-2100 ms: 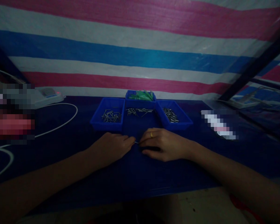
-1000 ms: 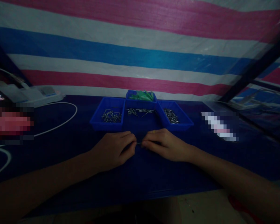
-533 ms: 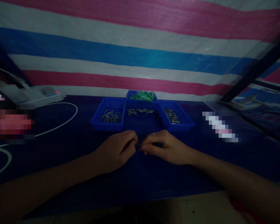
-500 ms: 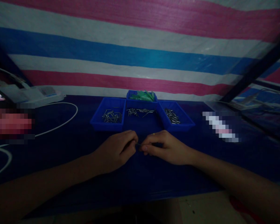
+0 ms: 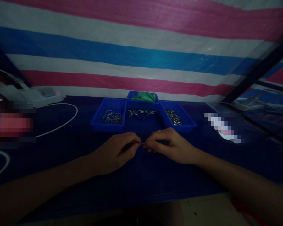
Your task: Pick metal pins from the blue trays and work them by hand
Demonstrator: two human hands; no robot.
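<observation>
A thin metal pin [image 5: 142, 144] spans the small gap between my fingertips above the dark blue table. My left hand [image 5: 118, 152] pinches one end of it between thumb and fingers. At the other end, my right hand [image 5: 173, 146] pinches it the same way, and a ring shows on a finger. Just beyond the hands lie loose metal pins [image 5: 145, 112] on the table. They sit between a left blue bin [image 5: 108, 128] holding metal pins [image 5: 113, 117] and a right blue bin [image 5: 187, 120] with more metal pins [image 5: 173, 117].
A third blue bin [image 5: 143, 102] with green pieces [image 5: 147, 96] stands at the back. White devices [image 5: 43, 96] and a white cable [image 5: 61, 126] are on the left. A blurred flat item [image 5: 228, 136] lies on the right. A striped sheet [image 5: 132, 56] hangs behind.
My right hand has shifted slightly right and up, and the gap between the fingertips is a little wider. More of the pin shows between them.
</observation>
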